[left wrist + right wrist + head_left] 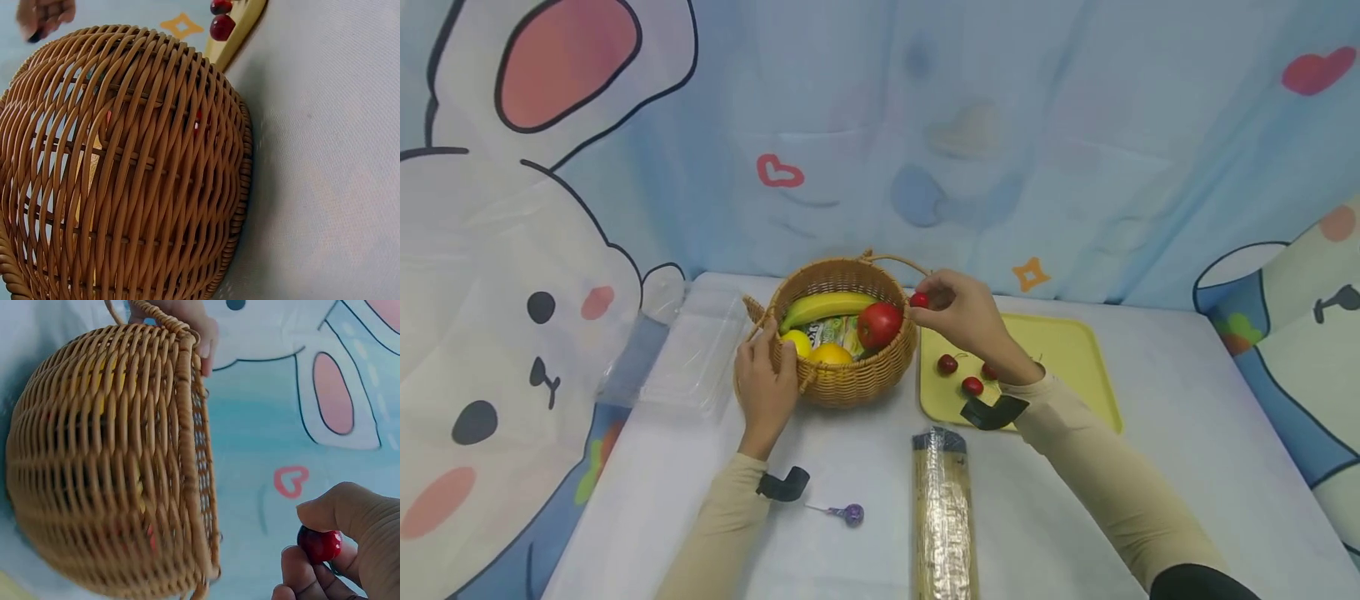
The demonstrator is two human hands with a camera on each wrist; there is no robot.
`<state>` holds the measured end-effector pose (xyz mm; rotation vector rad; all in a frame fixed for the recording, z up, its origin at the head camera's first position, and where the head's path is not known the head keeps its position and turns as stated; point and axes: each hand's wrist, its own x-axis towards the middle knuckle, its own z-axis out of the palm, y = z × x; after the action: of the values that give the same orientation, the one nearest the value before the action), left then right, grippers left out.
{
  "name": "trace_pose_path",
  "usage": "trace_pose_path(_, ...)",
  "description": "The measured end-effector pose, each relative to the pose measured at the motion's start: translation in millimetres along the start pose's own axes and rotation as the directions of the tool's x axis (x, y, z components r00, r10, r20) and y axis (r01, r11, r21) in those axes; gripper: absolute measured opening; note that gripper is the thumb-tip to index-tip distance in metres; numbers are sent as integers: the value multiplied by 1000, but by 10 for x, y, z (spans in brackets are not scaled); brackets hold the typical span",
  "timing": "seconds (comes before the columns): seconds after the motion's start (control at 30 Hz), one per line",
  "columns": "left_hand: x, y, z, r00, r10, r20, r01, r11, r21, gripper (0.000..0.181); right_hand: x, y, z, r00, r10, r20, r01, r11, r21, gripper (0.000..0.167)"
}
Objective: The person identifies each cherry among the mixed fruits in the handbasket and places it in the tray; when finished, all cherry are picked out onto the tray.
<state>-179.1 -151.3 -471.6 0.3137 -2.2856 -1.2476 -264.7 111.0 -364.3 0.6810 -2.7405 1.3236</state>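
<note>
A round wicker basket (857, 385) stands at the back of the table, holding a banana (827, 307), a red apple (880, 325), an orange (831, 354), a lemon (797, 342) and a green printed packet (838, 332). My left hand (766, 385) is at the basket's left rim, fingers bent over the edge by the handle. Just beyond the right rim, my right hand (958, 310) pinches a red cherry (320, 544) between thumb and fingers. In the left wrist view the woven side hides the left hand's grip.
A yellow tray (1086, 367) at the right bears several cherries (972, 386). In front lie a purple-wrapped lollipop (852, 515) and a long plastic-wrapped roll (943, 517). Clear plastic packaging (688, 350) lies at the left. A printed curtain (850, 100) hangs behind the table.
</note>
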Motion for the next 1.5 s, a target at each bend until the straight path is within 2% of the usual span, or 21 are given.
trace_pose_path(0.3, -2, -17, -56, 999, 22, -24, -22, 1000, -6, 49, -364, 390, -154, 993, 99, -61, -100, 995, -4, 27)
trace_pose_path(0.53, -28, -59, -53, 1000, 10, -21, -10, 1000, -7, 48, -709, 682, -212, 970, 216, -111, -217, 976, 2, 28)
trace_pose_path(0.73, -48, -62, -80, 1000, 12, -26, -12, 1000, 0, 48, -998, 960, -135, 964, 211, -163, -226, 971, -80, 29)
trace_pose_path(1.03, -36, -64, -106, 1000, 3, -22, -4, 1000, -19, 49, -1269, 1267, -38, 947, 268, -175, -299, 935, -191, 28)
trace_pose_path(1.3, -37, -67, -124, 1000, 2, -20, -2, 1000, -13, 48, -1414, 1438, 84, 946, 288, -147, -317, 916, -247, 29)
trace_pose_path(1.5, -46, -66, -118, 1000, -3, -15, 3, 1000, -15, 49, -1446, 1487, 143, 957, 230, -179, -276, 911, -305, 29)
